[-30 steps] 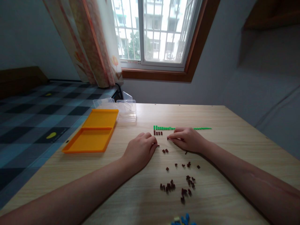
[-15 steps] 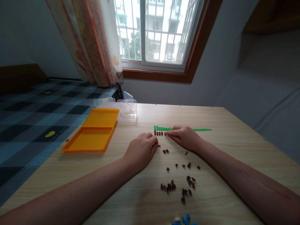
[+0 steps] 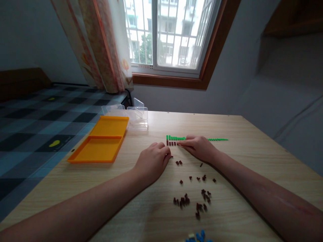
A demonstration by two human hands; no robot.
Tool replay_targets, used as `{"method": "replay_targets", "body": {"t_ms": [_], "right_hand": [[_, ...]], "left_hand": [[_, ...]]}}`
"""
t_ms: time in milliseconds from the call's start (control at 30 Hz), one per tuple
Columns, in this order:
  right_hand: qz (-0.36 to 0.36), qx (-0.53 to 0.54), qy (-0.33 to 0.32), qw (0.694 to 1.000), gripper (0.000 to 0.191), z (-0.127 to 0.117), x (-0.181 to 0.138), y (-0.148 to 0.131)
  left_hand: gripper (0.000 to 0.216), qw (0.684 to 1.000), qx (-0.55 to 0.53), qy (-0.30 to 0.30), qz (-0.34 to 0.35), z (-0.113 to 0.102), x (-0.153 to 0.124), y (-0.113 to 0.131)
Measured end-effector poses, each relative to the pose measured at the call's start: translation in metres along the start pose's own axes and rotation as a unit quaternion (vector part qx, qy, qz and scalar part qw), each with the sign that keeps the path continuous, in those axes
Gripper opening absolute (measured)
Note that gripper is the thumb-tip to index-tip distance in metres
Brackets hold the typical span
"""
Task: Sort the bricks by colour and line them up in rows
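My left hand (image 3: pixel 152 162) rests on the table with its fingers curled, and a small brown toy brick (image 3: pixel 172 156) pokes out at its thumb and fingertips. Further right, my right hand (image 3: pixel 198 147) has its fingers pressed together on another brown brick (image 3: pixel 178 144) at the right end of a short brown row (image 3: pixel 172 143). Just behind that row runs a line of green bricks (image 3: pixel 175 138), its middle hidden by my right hand. Two loose brown bricks (image 3: pixel 179 162) lie between my hands.
Nearer me are scattered brown bricks (image 3: pixel 183 201) and, at the bottom edge, a blue pile (image 3: pixel 200 236). An open orange box (image 3: pixel 94 161) lies at the left, with clear plastic containers (image 3: pixel 141 124) behind it. A checked bed (image 3: pixel 30 134) adjoins the wooden table (image 3: pixel 252 151).
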State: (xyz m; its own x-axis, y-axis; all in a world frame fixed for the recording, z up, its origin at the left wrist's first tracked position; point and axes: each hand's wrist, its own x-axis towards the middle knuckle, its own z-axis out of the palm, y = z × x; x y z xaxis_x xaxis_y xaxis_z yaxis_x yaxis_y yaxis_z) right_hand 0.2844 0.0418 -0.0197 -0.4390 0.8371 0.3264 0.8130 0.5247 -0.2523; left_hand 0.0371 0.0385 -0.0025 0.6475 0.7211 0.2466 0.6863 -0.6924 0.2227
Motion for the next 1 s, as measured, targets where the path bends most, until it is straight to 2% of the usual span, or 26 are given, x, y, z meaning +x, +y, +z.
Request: {"method": "replay_targets", "body": {"t_ms": [467,700,767,833,900,1000], "right_hand": [[-0.014,0.021,0.016,1.0,0.028,0.001,0.0,0.004],[0.006,0.117,0.059,0.991,0.027,-0.002,-0.005,0.01],[0.027,0.174,0.018,0.984,0.025,-0.011,-0.008,0.015],[0.056,0.239,-0.085,0.966,0.025,-0.024,-0.011,0.02],[0.092,0.286,-0.199,0.933,0.028,-0.038,-0.012,0.024],[0.108,0.288,-0.287,0.907,0.029,-0.058,-0.013,0.026]], "left_hand": [[0.019,1.0,0.003,-0.017,-0.014,-0.001,0.001,0.001],[0.018,1.0,-0.001,-0.018,-0.017,-0.001,0.001,0.0],[0.018,1.0,-0.002,-0.02,-0.021,-0.002,0.001,0.001],[0.018,1.0,-0.006,-0.019,-0.023,-0.002,0.001,0.0],[0.018,1.0,-0.011,-0.016,-0.023,-0.001,0.001,0.0],[0.018,1.0,-0.018,-0.01,-0.023,0.001,0.002,-0.002]]}}
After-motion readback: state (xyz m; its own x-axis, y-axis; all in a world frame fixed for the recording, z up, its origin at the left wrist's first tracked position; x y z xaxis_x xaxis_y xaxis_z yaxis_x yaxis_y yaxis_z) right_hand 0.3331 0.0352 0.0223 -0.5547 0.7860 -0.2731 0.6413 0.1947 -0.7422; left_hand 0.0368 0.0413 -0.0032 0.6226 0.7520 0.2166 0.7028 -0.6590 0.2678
